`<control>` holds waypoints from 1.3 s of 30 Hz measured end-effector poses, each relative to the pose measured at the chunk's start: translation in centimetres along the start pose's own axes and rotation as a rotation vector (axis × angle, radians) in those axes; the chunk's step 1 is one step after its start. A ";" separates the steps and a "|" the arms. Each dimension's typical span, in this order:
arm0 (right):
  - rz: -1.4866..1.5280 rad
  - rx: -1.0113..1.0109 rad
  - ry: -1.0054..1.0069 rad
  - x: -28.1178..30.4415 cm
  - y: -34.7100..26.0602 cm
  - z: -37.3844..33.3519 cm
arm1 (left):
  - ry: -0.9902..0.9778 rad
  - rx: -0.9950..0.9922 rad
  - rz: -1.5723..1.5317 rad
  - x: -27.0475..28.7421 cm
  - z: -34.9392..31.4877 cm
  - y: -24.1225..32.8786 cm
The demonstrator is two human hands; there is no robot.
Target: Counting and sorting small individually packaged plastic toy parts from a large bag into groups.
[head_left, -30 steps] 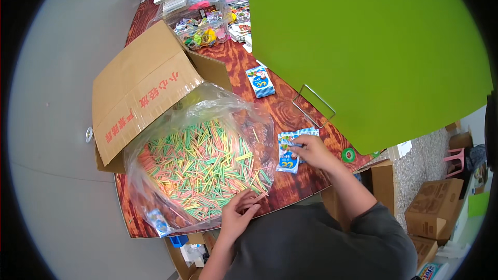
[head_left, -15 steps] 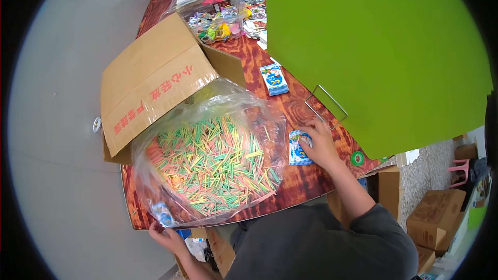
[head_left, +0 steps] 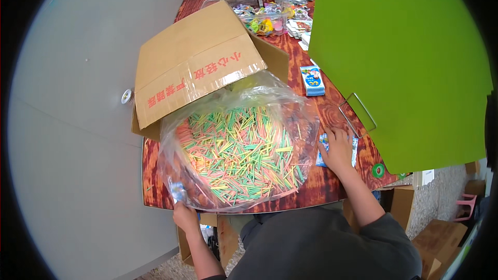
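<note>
Our right hand (head_left: pixel 338 151) lies spread on flat blue-white plastic packets (head_left: pixel 321 159), probably light, slippery, best edge-held; left hand (head_left: pixel 186 219): grip we cannot tell.

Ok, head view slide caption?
Right hand over blue-and-white packets, left hand by clear plastic bag of pastel sticks.

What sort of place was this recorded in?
Probably a small workroom or stockroom: a plastic bag of loose pastel sticks lies on a wood-grain table, near a stack of blue-and-white packets, with cardboard boxes on the floor.
</note>
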State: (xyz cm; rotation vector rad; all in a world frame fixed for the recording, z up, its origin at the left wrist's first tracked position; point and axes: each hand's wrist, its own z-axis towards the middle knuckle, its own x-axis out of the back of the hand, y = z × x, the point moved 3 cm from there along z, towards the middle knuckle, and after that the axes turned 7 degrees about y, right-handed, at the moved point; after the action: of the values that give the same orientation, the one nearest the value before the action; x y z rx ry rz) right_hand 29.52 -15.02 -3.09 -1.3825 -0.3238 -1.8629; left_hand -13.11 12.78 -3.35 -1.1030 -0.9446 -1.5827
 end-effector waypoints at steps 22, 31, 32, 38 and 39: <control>0.280 0.099 0.007 3.1 -6.4 -1.5 | 0.003 -0.059 0.029 0.1 3.3 0.1; 0.503 0.256 0.003 4.1 -6.8 -2.2 | 0.222 0.092 -0.924 5.9 3.0 0.6; 0.656 0.254 -0.024 4.8 -7.7 -2.3 | 0.193 -0.009 -1.105 6.6 2.3 3.7; 1.088 0.438 -0.133 9.3 -14.0 -1.3 | -0.090 -0.205 -1.302 7.9 -1.5 15.3; 1.132 0.486 -0.158 9.5 -14.5 -1.3 | -0.141 -0.242 -1.321 8.1 -1.8 16.2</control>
State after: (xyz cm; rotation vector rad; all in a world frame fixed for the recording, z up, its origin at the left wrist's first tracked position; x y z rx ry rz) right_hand 17.32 -10.26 8.41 -1.0129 -0.0229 -0.6822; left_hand 1.05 4.97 4.95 -0.7105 -1.8020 -2.7232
